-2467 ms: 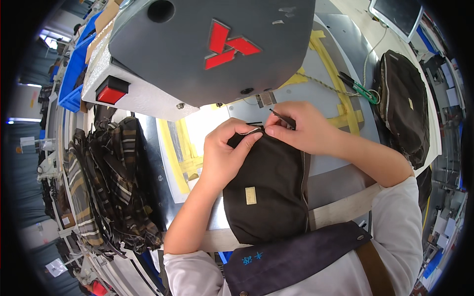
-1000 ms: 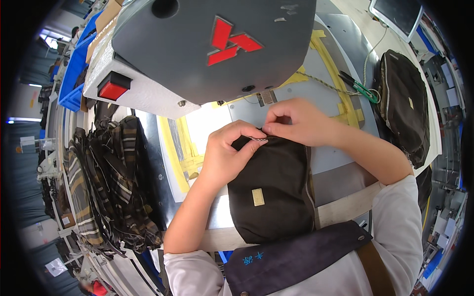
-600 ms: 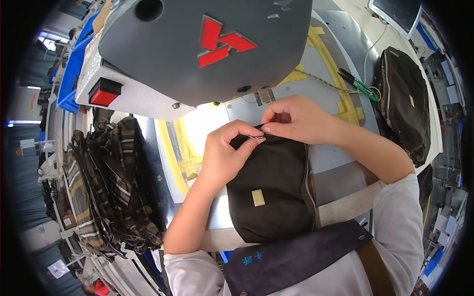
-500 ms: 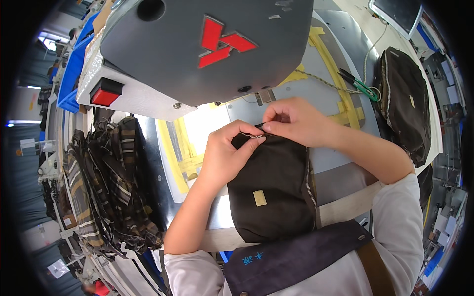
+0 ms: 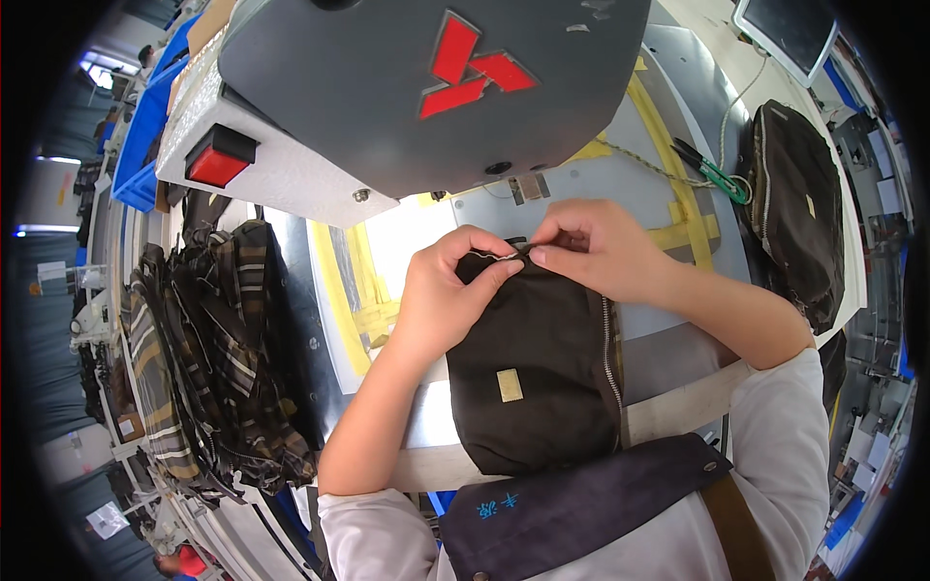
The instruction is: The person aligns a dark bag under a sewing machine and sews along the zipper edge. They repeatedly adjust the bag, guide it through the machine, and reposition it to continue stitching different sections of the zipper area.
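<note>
My left hand (image 5: 446,295) is closed in a pinch on the top edge of a dark brown fabric bag (image 5: 533,358), where a pale seam or zipper edge shows between thumb and finger. Close beside it, my right hand (image 5: 605,257) pinches the same edge; any small piece within those fingertips is too small to tell. The bag lies on the machine bed below the hands, with a metal zipper down its right side and a small pale patch (image 5: 510,384) on its face.
The grey machine head (image 5: 358,107) overhangs the work, with a red switch (image 5: 218,167). Plaid and dark bags (image 5: 213,358) are piled left. Another dark bag (image 5: 804,213), green-handled scissors (image 5: 722,179) and a screen (image 5: 785,34) are right. Blue bins (image 5: 150,126) stand back left.
The dark strip seen raised in my right fingers 2.5 s ago no longer shows that way; those fingers pinch the bag edge. Since 0.5 s ago both hands have shifted slightly, still pinching.
</note>
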`<state>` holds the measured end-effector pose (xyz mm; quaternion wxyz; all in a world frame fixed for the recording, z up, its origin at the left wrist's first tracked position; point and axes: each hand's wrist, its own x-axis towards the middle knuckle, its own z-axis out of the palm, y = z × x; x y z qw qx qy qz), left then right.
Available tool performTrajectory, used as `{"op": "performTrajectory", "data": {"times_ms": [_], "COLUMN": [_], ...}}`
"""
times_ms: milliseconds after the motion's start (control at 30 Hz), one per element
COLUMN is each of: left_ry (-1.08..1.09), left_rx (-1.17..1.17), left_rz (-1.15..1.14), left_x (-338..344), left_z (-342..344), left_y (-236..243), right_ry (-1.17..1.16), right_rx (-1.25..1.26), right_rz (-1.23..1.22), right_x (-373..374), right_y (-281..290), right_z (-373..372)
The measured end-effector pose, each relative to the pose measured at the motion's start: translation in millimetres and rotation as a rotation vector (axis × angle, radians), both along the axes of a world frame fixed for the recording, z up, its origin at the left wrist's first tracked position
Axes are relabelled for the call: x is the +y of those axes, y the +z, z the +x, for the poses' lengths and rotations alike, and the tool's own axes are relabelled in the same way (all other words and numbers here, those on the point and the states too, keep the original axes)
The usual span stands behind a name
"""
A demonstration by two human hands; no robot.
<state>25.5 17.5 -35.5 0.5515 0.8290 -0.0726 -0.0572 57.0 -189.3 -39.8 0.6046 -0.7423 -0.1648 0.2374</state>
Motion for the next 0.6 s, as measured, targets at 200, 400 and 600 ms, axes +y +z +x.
{"op": "performTrajectory", "data": {"times_ms": [200, 400, 600], "left_ry": [-0.046, 0.009, -0.017], "left_rx": [-0.652, -0.459, 0.174], "left_rz": [0.248, 0.088, -0.051], "left_x": [-2.8, -8.9, -0.5], "left_z": [-1.0, -0.9, 4.0], "left_y": [-7.7, -6.9, 3.1], "right_ry": [-0.105, -0.118, -0.073], "right_rx": [0.080, -0.049, -0.184], "right_rz": [0.024, 0.049, 0.016], "right_x": [2.1, 5.0, 5.1], "right_y": [-8.6, -7.5, -2.6], "right_z": [-0.6, -5.1, -8.9]}}
